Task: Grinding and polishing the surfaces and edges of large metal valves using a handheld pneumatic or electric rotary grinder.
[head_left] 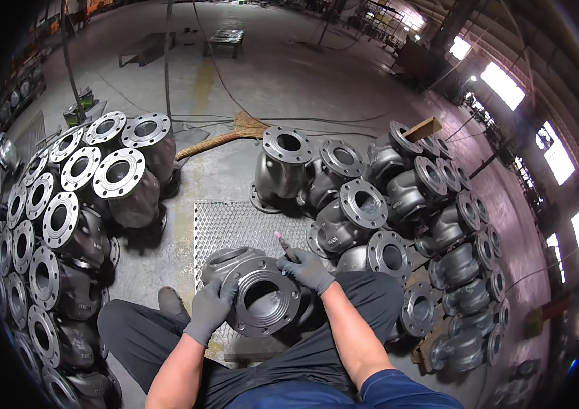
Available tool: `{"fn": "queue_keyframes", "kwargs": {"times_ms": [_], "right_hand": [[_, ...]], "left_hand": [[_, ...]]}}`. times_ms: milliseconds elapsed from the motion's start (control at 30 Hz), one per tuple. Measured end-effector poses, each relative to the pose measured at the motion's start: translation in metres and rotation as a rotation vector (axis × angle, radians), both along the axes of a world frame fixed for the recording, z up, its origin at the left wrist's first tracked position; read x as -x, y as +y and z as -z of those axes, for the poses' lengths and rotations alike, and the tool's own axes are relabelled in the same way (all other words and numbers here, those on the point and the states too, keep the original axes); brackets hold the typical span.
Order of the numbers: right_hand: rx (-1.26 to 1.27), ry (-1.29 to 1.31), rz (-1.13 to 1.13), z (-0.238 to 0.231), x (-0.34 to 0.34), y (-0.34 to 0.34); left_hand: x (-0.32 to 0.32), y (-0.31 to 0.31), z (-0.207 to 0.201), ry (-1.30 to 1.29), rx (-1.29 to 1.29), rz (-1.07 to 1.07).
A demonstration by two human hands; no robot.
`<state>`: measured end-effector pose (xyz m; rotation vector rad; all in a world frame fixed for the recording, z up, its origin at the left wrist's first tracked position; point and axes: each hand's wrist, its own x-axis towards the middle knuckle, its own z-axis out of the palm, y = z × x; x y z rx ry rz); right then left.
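Between my legs rests a grey cast-metal valve body point(269, 273), its round flange with bolt holes tilted up toward me and its bore open. My left hand point(213, 310), in a grey glove, grips the left edge of that flange. My right hand point(308, 271), gloved too, is closed around a slim grinder point(289, 253) with a pink stone tip. The tool points up and to the left, above the far right side of the flange, and its tip is apart from the metal. My right fingers partly hide the tool's body.
Rows of similar valve bodies stand at left point(71, 225) and right point(364, 204). Beneath the work lies a patterned metal plate point(228, 221). Beyond it are a broom point(218, 142) and cables point(330, 120) on the floor. A wooden block point(423, 129) sits on the right-hand stack.
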<state>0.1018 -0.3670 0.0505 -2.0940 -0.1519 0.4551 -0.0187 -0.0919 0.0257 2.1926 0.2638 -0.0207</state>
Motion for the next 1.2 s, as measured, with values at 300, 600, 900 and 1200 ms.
{"fn": "queue_keyframes", "kwargs": {"times_ms": [300, 600, 900, 1200], "right_hand": [[0.061, -0.022, -0.129, -0.006, -0.014, 0.007], [-0.161, 0.039, 0.073, 0.006, -0.039, 0.002], [-0.01, -0.111, 0.168, 0.021, -0.059, -0.024], [0.093, -0.165, 0.331, 0.031, -0.097, -0.045]], "left_hand": [[-0.011, 0.007, -0.016, 0.104, -0.013, 0.078], [-0.052, -0.004, -0.03, 0.124, -0.035, -0.017], [-0.086, -0.029, -0.029, 0.045, -0.095, 0.068], [-0.159, -0.069, -0.016, 0.035, -0.258, 0.126]]}}
